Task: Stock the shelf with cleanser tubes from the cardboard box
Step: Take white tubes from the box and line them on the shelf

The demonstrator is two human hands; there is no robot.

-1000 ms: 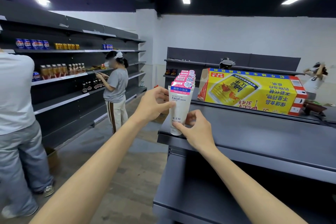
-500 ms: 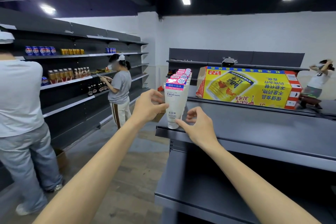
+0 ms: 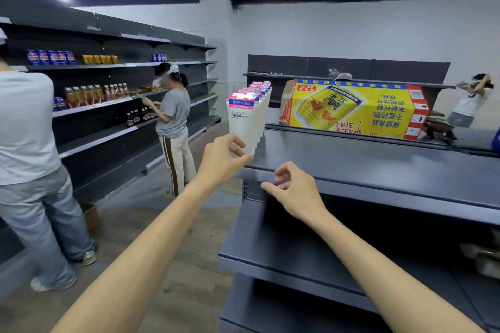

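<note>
A row of white cleanser tubes [image 3: 244,120] with pink and blue tops stands upright at the left end of the dark top shelf [image 3: 365,165]. My left hand [image 3: 223,161] holds the base of the front tube between thumb and fingers. My right hand [image 3: 293,189] hovers below and to the right of the tubes, at the shelf's front edge, fingers loosely curled and holding nothing. The yellow cardboard box [image 3: 351,109] lies on its side farther back on the shelf top, printed upside down.
A lower dark shelf [image 3: 284,254] juts out beneath my arms. To the left, a person in jeans [image 3: 32,170] stands close in the aisle, another person [image 3: 174,127] works at the drink shelves [image 3: 108,100]. A third person [image 3: 470,105] stands far right.
My right hand has let go of the front tube and dropped to the shelf edge. My left hand has slid down to the tube's base. The view has shifted slightly.
</note>
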